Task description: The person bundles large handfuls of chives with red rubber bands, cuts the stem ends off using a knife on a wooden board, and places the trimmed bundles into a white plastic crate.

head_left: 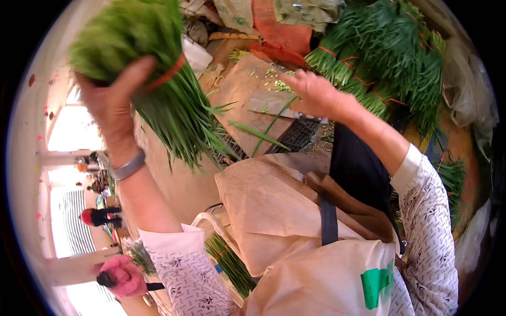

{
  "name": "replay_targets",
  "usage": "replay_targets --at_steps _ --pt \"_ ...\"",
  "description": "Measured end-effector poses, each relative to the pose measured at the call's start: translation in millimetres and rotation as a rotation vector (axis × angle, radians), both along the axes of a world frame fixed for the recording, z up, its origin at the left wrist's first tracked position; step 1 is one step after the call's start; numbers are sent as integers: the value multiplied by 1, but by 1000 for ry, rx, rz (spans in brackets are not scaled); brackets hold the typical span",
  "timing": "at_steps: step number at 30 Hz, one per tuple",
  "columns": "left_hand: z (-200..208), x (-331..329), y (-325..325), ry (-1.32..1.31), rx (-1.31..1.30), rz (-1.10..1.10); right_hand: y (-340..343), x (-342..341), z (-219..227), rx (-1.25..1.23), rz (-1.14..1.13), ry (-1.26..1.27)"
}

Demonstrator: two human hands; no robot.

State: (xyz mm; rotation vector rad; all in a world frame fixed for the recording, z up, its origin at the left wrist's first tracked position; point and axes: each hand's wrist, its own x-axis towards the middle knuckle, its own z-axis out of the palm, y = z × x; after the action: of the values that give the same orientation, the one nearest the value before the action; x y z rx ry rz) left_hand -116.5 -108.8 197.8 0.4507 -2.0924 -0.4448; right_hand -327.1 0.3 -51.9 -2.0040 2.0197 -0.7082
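Observation:
My left hand is raised at the upper left, its fingers wrapped around a thick bunch of green chives. A red band circles the bunch, whose leafy ends spread beyond the hand. My right hand hovers over a wooden board, fingers stretched out and somewhat apart. Just beneath it lies a cleaver with a wide grey blade; its handle end is partly hidden by the hand. Loose chive leaves and small cut pieces lie on the board around the blade.
Banded bunches of chives are piled at the upper right. Next to the board is a black crate. A tan apron covers my lap, and more chives stand in a bag beside it. People are farther off at left.

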Motion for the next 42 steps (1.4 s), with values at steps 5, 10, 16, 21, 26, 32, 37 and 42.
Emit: replay_targets --at_steps 5,10,16,21,26,32,37,42 --pt "-163 30 -35 -562 1 296 -23 44 -85 287 -16 95" --pt "-294 56 -53 -822 169 413 -17 46 -121 35 -67 125" --pt "-306 51 -77 -663 40 374 -33 28 -48 152 57 305" --pt "-290 22 -47 -856 -73 518 -6 -58 26 135 94 328" --pt "-264 2 -16 -873 -130 366 11 -107 11 247 -120 -149" --pt "-294 -3 -54 -778 254 388 22 -54 -3 308 -300 -530" --pt "-300 -11 -40 -861 114 365 32 -66 -41 27 -258 -251" --pt "-304 -17 -40 -927 49 433 70 -78 -92 41 -498 -417"
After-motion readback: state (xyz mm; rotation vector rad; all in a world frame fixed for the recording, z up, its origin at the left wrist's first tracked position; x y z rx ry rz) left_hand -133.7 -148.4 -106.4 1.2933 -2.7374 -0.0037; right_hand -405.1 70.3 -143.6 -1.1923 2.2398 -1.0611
